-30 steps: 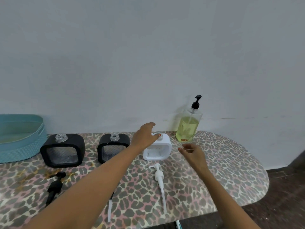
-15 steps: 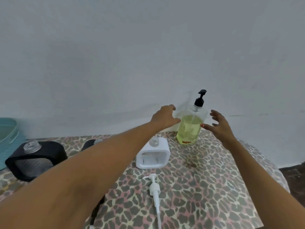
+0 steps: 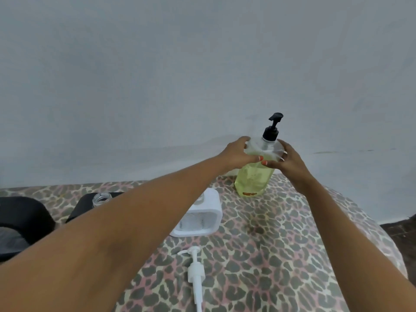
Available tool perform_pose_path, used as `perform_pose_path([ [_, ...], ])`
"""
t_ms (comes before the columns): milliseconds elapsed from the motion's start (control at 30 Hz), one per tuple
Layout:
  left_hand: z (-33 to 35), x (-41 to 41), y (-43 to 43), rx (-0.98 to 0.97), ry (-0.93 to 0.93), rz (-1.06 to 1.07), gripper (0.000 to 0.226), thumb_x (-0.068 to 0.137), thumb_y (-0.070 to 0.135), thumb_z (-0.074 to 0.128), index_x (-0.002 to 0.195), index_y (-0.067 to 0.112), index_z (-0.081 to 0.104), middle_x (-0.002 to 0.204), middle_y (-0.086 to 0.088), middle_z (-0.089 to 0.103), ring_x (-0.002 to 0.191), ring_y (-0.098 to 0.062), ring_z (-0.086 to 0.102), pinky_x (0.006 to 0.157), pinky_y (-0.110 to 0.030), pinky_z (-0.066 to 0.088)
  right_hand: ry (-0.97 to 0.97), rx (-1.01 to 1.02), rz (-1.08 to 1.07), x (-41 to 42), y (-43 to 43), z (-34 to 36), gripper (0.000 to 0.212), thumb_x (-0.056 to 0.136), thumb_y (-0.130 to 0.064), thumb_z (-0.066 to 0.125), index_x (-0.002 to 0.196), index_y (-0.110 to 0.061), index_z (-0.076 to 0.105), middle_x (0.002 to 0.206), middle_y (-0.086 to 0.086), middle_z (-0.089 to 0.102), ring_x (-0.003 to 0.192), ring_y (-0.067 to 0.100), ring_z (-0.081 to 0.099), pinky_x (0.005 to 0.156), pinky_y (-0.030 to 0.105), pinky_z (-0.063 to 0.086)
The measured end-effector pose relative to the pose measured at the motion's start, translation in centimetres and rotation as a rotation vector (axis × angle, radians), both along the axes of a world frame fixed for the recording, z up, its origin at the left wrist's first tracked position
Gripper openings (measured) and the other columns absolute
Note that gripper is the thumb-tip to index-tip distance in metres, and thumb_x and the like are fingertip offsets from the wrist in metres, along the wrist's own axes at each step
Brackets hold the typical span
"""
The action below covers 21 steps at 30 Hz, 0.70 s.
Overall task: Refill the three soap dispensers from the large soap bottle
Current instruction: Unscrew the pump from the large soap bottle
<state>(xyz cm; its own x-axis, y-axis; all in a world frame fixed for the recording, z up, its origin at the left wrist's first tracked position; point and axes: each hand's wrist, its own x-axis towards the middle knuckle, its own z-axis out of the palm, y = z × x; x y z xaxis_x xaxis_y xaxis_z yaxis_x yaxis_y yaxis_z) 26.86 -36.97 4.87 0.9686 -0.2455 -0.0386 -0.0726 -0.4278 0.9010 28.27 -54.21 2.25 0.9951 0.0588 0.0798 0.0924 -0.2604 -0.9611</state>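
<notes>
1. Two-handed grip: left hand (image 3: 236, 155) and right hand (image 3: 292, 165) clasp large clear yellow-soap bottle (image 3: 254, 176), upright at far edge of leopard-print table (image 3: 281, 244).
2. Nearby: white square dispenser (image 3: 209, 212); white plastic pump (image 3: 195, 271) lies in front.

1. Soap bottle (image 3: 253, 176): clear, yellow-green liquid inside, black pump fitted. Roughly upright, its shoulder gripped between left hand (image 3: 236, 154) and right hand (image 3: 290, 163).
2. White dispenser (image 3: 202, 218): square, below the left hand, partly hidden by the forearm.
3. Nearer black dispenser (image 3: 90, 203): left of that forearm, clear neck uncapped.
4. Farther black dispenser (image 3: 22, 219): further left, cut off by the frame edge.
5. White pump (image 3: 195, 269): lying flat, well below both hands.
</notes>
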Motion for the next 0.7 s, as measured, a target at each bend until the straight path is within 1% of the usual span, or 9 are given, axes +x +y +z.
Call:
perform_pose_path([
  [33, 0.0, -0.1, -0.2, -0.020, -0.003, 0.019, 0.069, 0.081, 0.021, 0.067, 0.138, 0.014, 0.028, 0.138, -0.010, 0.040, 0.114, -0.025, 0.050, 0.091, -0.036, 0.048, -0.014, -0.023, 0.016, -0.2, 0.1, 0.3, 0.061, 0.070, 0.004, 0.073, 0.122, -0.011, 0.045, 0.115, 0.006, 0.057, 0.104, 0.019, 0.057, 0.080, 0.025, 0.053],
  [67, -0.1, -0.2, -0.3, -0.041, -0.004, 0.036, 0.068, 0.080, 0.019, 0.068, 0.137, 0.012, 0.030, 0.136, -0.011, 0.041, 0.111, -0.026, 0.052, 0.089, -0.037, 0.050, -0.024, -0.040, 0.031, -0.5, 0.3, 0.5, 0.058, 0.069, 0.007, 0.072, 0.116, -0.013, 0.046, 0.107, 0.004, 0.058, 0.096, 0.016, 0.058, 0.071, 0.017, 0.054],
  [100, -0.1, -0.4, -0.3, -0.057, -0.007, 0.048, 0.067, 0.080, 0.016, 0.069, 0.135, 0.011, 0.031, 0.134, -0.012, 0.041, 0.110, -0.027, 0.052, 0.088, -0.038, 0.051, -0.025, -0.044, 0.033, -0.8, 0.4, 0.6, 0.057, 0.069, 0.008, 0.072, 0.114, -0.014, 0.045, 0.103, 0.002, 0.058, 0.091, 0.014, 0.059, 0.065, 0.014, 0.053],
  [133, -0.1, -0.6, -0.4, -0.065, -0.010, 0.057, 0.067, 0.079, 0.014, 0.069, 0.134, 0.010, 0.032, 0.133, -0.013, 0.042, 0.111, -0.029, 0.053, 0.089, -0.040, 0.052, -0.024, -0.045, 0.027, -1.0, 0.5, 0.5, 0.058, 0.068, 0.008, 0.072, 0.114, -0.014, 0.044, 0.101, 0.001, 0.057, 0.089, 0.014, 0.059, 0.064, 0.014, 0.052],
  [267, -0.2, -2.0, -0.7, -0.054, -0.028, 0.063, 0.064, 0.079, 0.009, 0.068, 0.133, 0.010, 0.032, 0.132, -0.015, 0.041, 0.113, -0.033, 0.052, 0.091, -0.042, 0.049, -0.063, -0.101, -0.032, -2.1, 0.7, 0.7, 0.065, 0.064, 0.006, 0.077, 0.118, -0.008, 0.044, 0.107, 0.006, 0.054, 0.094, 0.020, 0.055, 0.068, 0.021, 0.045],
  [333, 0.3, -2.8, -0.8, -0.060, -0.036, 0.064, 0.063, 0.080, 0.009, 0.067, 0.133, 0.010, 0.033, 0.132, -0.015, 0.041, 0.113, -0.033, 0.052, 0.092, -0.044, 0.048, -0.080, -0.091, -0.057, -3.0, 0.9, 1.2, 0.070, 0.062, 0.005, 0.078, 0.122, -0.006, 0.044, 0.110, 0.008, 0.055, 0.098, 0.023, 0.055, 0.070, 0.022, 0.046],
  [500, 3.4, -5.2, -0.1, -0.101, -0.079, 0.021, 0.062, 0.081, 0.008, 0.065, 0.134, 0.010, 0.033, 0.130, -0.015, 0.043, 0.109, -0.033, 0.056, 0.092, -0.046, 0.049, -0.151, -0.088, -0.060, -6.0, 1.0, 4.6, 0.069, 0.061, 0.003, 0.080, 0.121, -0.007, 0.048, 0.104, 0.002, 0.060, 0.095, 0.020, 0.059, 0.065, 0.015, 0.052],
  [633, 6.8, -8.4, 1.1, -0.158, -0.116, -0.017, 0.059, 0.082, 0.008, 0.064, 0.134, 0.011, 0.034, 0.130, -0.012, 0.043, 0.102, -0.025, 0.056, 0.089, -0.042, 0.052, -0.223, -0.126, -0.059, -9.0, 1.4, 8.2, 0.071, 0.058, -0.002, 0.083, 0.122, -0.010, 0.052, 0.110, 0.004, 0.062, 0.094, 0.018, 0.061, 0.065, 0.015, 0.052],
  [700, 8.5, -10.2, 2.0, -0.185, -0.117, -0.032, 0.057, 0.083, 0.009, 0.063, 0.133, 0.011, 0.035, 0.126, -0.011, 0.045, 0.097, -0.021, 0.056, 0.088, -0.038, 0.052, -0.241, -0.135, -0.049, -10.8, 1.9, 9.9, 0.080, 0.054, -0.009, 0.087, 0.125, -0.011, 0.051, 0.113, 0.004, 0.062, 0.097, 0.019, 0.062, 0.072, 0.021, 0.051],
])
